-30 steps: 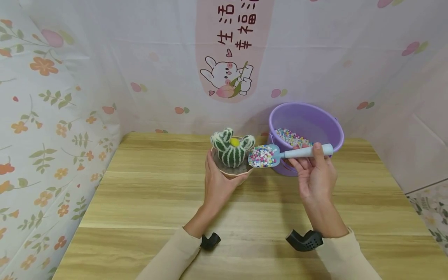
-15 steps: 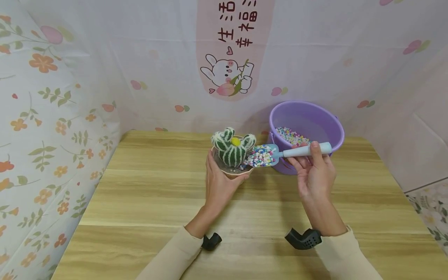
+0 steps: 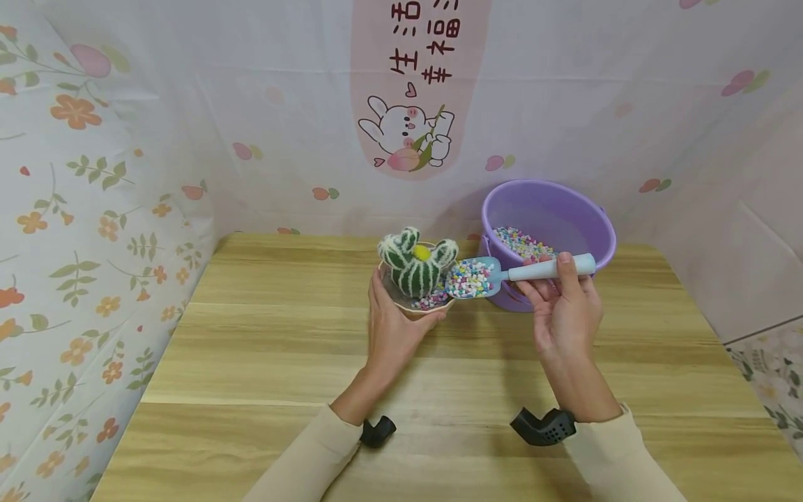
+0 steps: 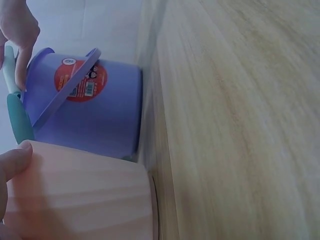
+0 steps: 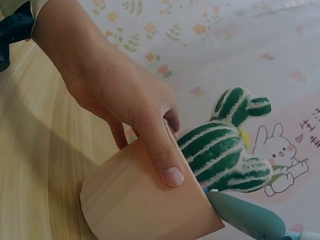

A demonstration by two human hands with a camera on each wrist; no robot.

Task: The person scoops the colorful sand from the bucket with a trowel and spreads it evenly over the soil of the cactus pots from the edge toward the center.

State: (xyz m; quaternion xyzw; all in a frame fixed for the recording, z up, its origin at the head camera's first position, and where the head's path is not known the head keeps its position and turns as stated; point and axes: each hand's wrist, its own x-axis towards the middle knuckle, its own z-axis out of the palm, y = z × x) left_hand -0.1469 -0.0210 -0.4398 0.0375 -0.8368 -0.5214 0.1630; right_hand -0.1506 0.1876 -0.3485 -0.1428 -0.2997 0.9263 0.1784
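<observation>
Pebbles are now lying inside the pot at the foot of the cactus, where a second ago only dark soil was showing; the scoop has tipped a little toward the pot and its load is spilling over the rim. The hands themselves are sitting almost where they were.

The left hand is gripping the pot from below and behind at the centre of the head view, fingers curled round its pale pink wall; in the right wrist view the thumb is pressing flat on the side near the rim, and the pot is leaning over rather than standing upright. The right hand is pinching the scoop's light blue handle just right of centre, thumb on top, fingers underneath. The scoop's bowl is heaped with coloured pebbles and is touching the pot's right rim beside the cactus.

The purple bucket is standing just behind the scoop in the upper right of the table, with more pebbles in its bottom. In the left wrist view the bucket is showing a red label and its handle is lying folded down. A floral cloth is hanging behind and to the left.
</observation>
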